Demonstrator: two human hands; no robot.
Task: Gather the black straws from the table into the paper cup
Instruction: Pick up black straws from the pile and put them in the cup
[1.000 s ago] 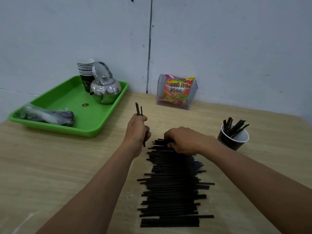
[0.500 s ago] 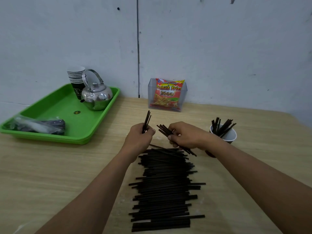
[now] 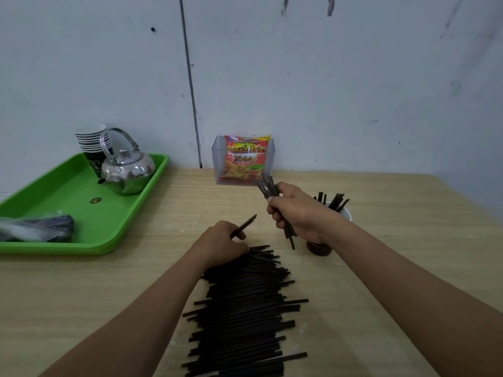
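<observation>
Right now, in the head view, the person's right hand is lifted above the pale wooden surface, and its fingers are closed around a small bunch of thin black plastic straws. The bunch sticks out above and below the fist and looks a bit fanned out. Just behind this hand stands the white-rimmed paper cup, with a few straws already poking out of it.

The left hand rests at the far end of the big pile of black straws lying flat on the surface. Its fingers are curled around one single straw, which points up and away.

What could go wrong? The bunch is loose, so a straw could slide out of the fist and drop back onto the surface. The cup is small and light and partly full. If the bunch comes in slanted, the ends could catch the rim or hit the straws inside and tip the cup over. The right wrist is also very close to the cup and could bump it.
</observation>
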